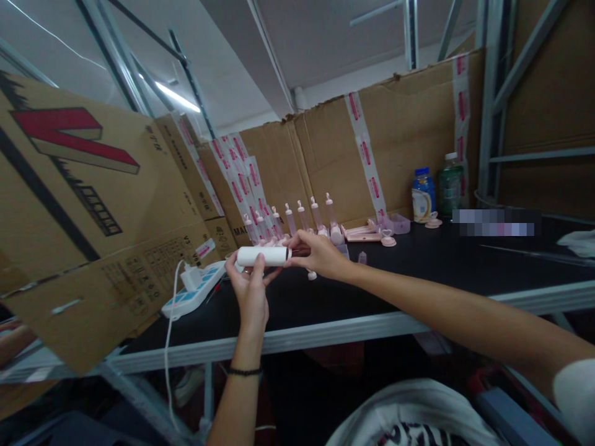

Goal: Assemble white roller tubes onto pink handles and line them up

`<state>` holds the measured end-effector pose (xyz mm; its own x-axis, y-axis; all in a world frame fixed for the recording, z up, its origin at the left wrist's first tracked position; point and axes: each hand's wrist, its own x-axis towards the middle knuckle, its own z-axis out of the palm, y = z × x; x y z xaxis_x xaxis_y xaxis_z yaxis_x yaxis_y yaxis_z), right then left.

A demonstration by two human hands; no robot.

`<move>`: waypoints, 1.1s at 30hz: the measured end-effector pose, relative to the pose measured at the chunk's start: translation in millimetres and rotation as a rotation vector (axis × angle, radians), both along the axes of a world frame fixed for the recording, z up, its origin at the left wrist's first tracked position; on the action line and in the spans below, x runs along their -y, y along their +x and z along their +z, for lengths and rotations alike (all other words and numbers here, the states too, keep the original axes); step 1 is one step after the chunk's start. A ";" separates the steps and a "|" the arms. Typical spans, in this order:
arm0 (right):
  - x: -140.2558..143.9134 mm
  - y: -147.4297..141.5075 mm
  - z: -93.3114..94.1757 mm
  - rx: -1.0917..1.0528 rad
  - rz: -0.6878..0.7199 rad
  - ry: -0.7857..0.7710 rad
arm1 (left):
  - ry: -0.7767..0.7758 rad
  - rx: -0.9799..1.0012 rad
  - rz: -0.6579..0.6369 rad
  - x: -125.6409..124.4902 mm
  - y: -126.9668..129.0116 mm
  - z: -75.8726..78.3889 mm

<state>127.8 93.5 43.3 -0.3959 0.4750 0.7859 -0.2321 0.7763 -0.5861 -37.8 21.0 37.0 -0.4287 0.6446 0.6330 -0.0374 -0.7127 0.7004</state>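
A white cylinder (261, 256) lies level in the air above the black tabletop. My left hand (251, 282) is wrapped round its left part, with the thumb pressed on the near side. My right hand (320, 253) pinches at the cylinder's dark-ringed right end; the fingers hide what exactly they grip there. Behind my hands stands a row of slim pink tubes (317, 214) with ring-shaped tips. Just below my right hand a small whitish piece (312, 275) rests on the table, and a small purple piece (362, 257) lies to its right.
To the left sits a white power strip (198, 291) with a plug and cable. Pink parts (365, 233) and a purple tray (398, 223) lie farther right, near a blue bottle (423, 197) and a green bottle (450, 183). Cardboard (320, 155) walls the table's back and left.
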 end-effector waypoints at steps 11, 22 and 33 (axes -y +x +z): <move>-0.5 -0.5 -2.7 0.056 -0.105 0.081 | 0.028 -0.052 0.028 0.4 0.1 -1.5; 1.6 0.9 -3.7 0.060 -0.082 0.126 | 0.028 -0.071 0.043 1.2 -0.8 -1.5; 18.3 3.1 0.8 0.150 -0.142 0.454 | -0.125 -0.106 -0.153 -0.9 -1.3 -4.4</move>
